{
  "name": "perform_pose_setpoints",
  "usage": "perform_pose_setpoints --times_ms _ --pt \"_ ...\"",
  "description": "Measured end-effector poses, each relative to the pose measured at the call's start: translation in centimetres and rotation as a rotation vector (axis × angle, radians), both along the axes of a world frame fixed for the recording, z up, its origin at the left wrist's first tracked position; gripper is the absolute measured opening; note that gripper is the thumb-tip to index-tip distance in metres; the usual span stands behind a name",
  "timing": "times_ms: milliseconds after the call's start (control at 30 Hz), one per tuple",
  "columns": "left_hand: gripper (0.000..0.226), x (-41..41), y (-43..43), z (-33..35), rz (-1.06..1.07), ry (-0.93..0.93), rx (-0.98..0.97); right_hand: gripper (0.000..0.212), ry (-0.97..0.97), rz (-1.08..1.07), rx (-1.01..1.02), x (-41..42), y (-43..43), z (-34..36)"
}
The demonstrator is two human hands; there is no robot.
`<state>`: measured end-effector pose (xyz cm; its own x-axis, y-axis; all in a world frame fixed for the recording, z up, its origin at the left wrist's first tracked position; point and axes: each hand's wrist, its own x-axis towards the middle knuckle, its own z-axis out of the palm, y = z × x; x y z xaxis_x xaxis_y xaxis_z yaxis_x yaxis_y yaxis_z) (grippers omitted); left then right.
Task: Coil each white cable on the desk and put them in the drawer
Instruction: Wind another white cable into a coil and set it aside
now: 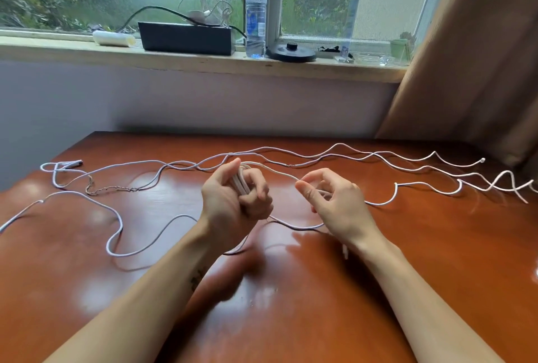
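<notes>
Desk (320, 304): brown top, most of its width crossed by white cables (381, 204) lying loose and wavy from the left edge to the right. Several lengths overlap; their exact number cannot be told. None of these is coiled.

Drawer: not in view. Nothing can be confirmed as stowed.

Left hand (233, 199): raised above mid-desk, fingers curled round a small coil (241, 182) of a few turns.

Right hand (332, 199): just beside the left, thumb and forefinger closed narrowly on the strand (279, 172) running off that coil; its remaining fingers are loosely bent.

Assessment: the first cable appears to be only partly wound, with a long tail trailing on the desk. Outstanding: finishing this coil, coiling the rest, and all transfers to the drawer. The task is judged to be at an early stage.
</notes>
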<state>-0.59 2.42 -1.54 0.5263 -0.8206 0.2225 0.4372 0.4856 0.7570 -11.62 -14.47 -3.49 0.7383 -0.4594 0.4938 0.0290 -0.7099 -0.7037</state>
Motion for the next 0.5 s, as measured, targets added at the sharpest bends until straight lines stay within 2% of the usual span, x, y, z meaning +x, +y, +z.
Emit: perform_pose_setpoints --times_ms 200,400,500 --pt "0.061 0.0 0.2 0.7 0.048 0.209 -0.142 0.012 0.074 0.080 -0.019 -0.2 0.2 -0.2" --pt "0.053 0.8 0.7 0.7 0.073 0.423 -0.240 0.009 0.150 0.162 0.015 0.3 0.4 -0.8" --pt "0.047 1.1 0.7 0.6 0.111 0.465 -0.252 0.009 0.196 0.202 0.041 0.2 1.0 -0.5"
